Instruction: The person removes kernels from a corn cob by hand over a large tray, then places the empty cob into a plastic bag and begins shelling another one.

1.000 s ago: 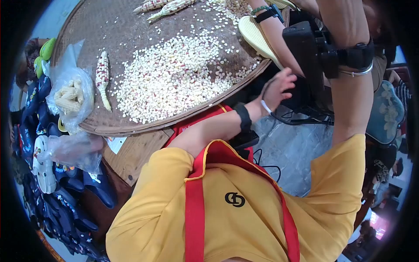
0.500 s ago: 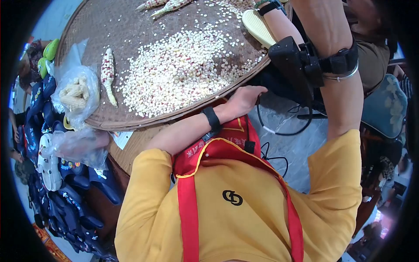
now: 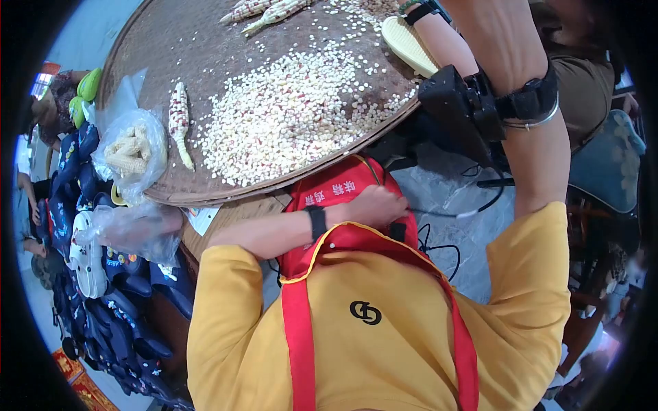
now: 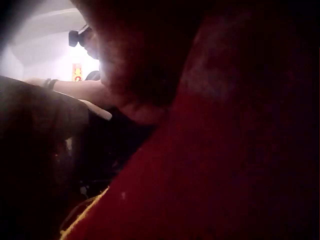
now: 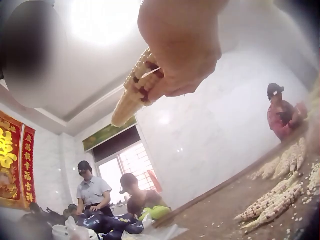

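My right hand is raised and grips a corn cob with pale and dark kernels, its tip pointing down and left in the right wrist view. In the head view only my raised right forearm shows; the hand is out of frame. My left hand, its fingers bent, lies over the red apron below the tray's edge. A dark cable meets the left hand near its fingers; I cannot tell whether they hold it. Loose kernels cover the big round woven tray.
One speckled cob lies at the tray's left, with others at the far side. A plastic bag of stripped cobs sits by the left rim. Beyond are dark blue clogs. Another person's arm reaches in near a yellow shoe sole.
My left hand has drawn back from beside the cable, leftwards and toward my body, onto the apron, its spread fingers now bent. My right forearm has shifted slightly left, still raised.
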